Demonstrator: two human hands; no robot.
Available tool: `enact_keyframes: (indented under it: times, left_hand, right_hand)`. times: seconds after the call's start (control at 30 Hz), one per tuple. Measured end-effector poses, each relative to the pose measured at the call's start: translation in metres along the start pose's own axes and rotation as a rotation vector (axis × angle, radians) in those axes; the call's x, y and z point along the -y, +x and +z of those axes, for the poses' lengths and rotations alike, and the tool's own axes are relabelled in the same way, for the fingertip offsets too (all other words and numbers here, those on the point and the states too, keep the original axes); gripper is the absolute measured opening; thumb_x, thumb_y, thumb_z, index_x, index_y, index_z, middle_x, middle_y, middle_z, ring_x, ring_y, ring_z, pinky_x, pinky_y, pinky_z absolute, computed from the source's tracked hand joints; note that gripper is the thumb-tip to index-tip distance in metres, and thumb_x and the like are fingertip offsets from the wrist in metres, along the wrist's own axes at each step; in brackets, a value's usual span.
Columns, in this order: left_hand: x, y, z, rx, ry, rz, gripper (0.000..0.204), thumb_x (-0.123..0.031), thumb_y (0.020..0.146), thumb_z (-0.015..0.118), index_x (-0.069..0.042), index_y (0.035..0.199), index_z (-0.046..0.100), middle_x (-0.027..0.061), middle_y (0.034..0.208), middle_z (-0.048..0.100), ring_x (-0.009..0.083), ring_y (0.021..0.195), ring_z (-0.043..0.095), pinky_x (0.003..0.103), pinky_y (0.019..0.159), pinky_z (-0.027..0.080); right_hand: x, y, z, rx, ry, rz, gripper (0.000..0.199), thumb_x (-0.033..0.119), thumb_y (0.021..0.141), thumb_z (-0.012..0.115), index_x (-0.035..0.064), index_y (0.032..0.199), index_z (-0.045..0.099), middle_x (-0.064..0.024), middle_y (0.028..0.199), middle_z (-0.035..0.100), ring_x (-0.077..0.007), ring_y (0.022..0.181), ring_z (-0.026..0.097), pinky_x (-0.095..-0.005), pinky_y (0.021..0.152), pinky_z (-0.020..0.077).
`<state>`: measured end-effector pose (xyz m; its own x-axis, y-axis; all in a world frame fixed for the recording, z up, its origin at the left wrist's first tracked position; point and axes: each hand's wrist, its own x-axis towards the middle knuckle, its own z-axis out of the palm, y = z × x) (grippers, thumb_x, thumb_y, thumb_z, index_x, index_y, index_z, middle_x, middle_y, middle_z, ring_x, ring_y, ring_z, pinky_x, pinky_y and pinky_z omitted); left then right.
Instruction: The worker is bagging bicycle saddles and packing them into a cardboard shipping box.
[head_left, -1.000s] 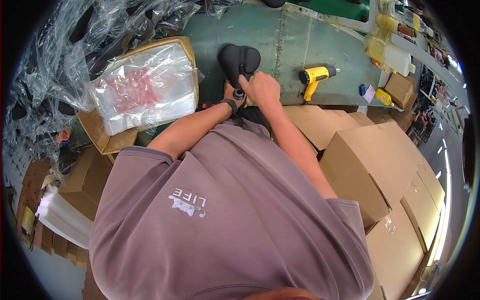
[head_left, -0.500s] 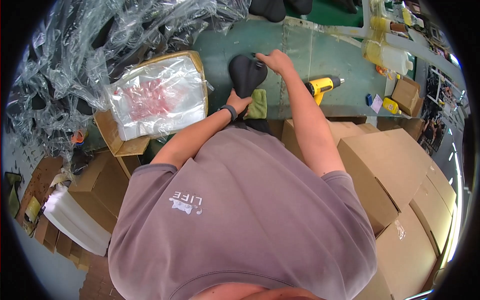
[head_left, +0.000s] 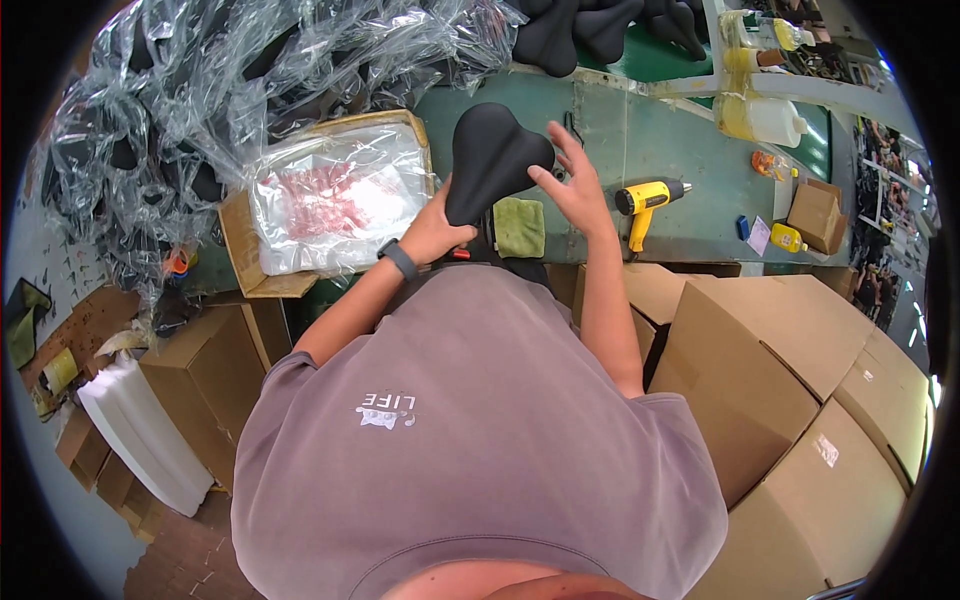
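A black bicycle saddle (head_left: 490, 160) is held up above the green workbench, its wide end pointing away from me. My left hand (head_left: 435, 230) grips its narrow end, with fingers wrapped around the nose. Beside the wide end, on the right, my right hand (head_left: 575, 185) has its fingers spread; the thumb is close to the saddle's edge, and whether it touches I cannot tell. A folded green cloth (head_left: 519, 228) lies on the bench near my body. Just past my right fingers is a thin dark object (head_left: 570, 125), too small to name.
A yellow heat gun (head_left: 645, 205) lies right of my right hand. On the left stands an open carton (head_left: 240, 245) of clear plastic bags. Wrapped saddles fill the far left; bare saddles (head_left: 545, 40) sit at the back. Cardboard boxes (head_left: 740, 380) are stacked at my right.
The saddle has come up closer to me and looks larger. My right hand has let go of something at the saddle's wide end and moved nearer, its fingers opening.
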<state>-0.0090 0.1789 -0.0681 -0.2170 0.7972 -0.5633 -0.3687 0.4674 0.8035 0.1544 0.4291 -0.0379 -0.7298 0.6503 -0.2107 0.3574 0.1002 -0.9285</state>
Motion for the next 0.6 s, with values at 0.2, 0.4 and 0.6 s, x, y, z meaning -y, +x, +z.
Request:
enact_keyframes:
  times: [0.2, 0.4, 0.6]
  left_hand:
    - [-0.015, -0.069, -0.034, -0.095, 0.589, 0.216, 0.117, -0.025, 0.072, 0.082, -0.001, 0.174, 0.029, 0.0309, 0.117, 0.076, 0.0458, 0.103, 0.076, 0.044, 0.092, 0.060]
    - [0.042, -0.121, -0.068, -0.008, 0.743, 0.204, 0.116, -0.024, 0.072, 0.084, 0.002, 0.172, 0.032, 0.0286, 0.120, 0.077, 0.0453, 0.108, 0.076, 0.045, 0.099, 0.059]
    - [0.026, -0.146, -0.095, 0.304, -0.181, -0.062, 0.096, -0.017, 0.086, 0.087, 0.005, 0.167, 0.042, 0.0161, 0.136, 0.073, 0.0271, 0.123, 0.073, 0.039, 0.104, 0.058]
  right_hand:
    - [0.087, -0.038, 0.046, 0.179, -0.486, 0.014, 0.103, 0.035, 0.067, 0.103, -0.0036, 0.151, 0.058, -0.0242, 0.141, 0.070, -0.0377, 0.132, 0.069, -0.0422, 0.113, 0.0533]
    - [0.042, -0.072, 0.062, 0.527, -0.026, 0.306, 0.058, 0.013, 0.087, 0.091, -0.0052, 0.137, 0.069, -0.0130, 0.126, 0.080, -0.0202, 0.115, 0.075, -0.0362, 0.101, 0.0597]
    - [-0.061, -0.104, 0.049, 0.370, 0.360, 0.335, 0.047, 0.012, 0.102, 0.077, -0.0029, 0.146, 0.067, -0.0078, 0.131, 0.076, -0.0165, 0.115, 0.072, -0.0350, 0.102, 0.0573]
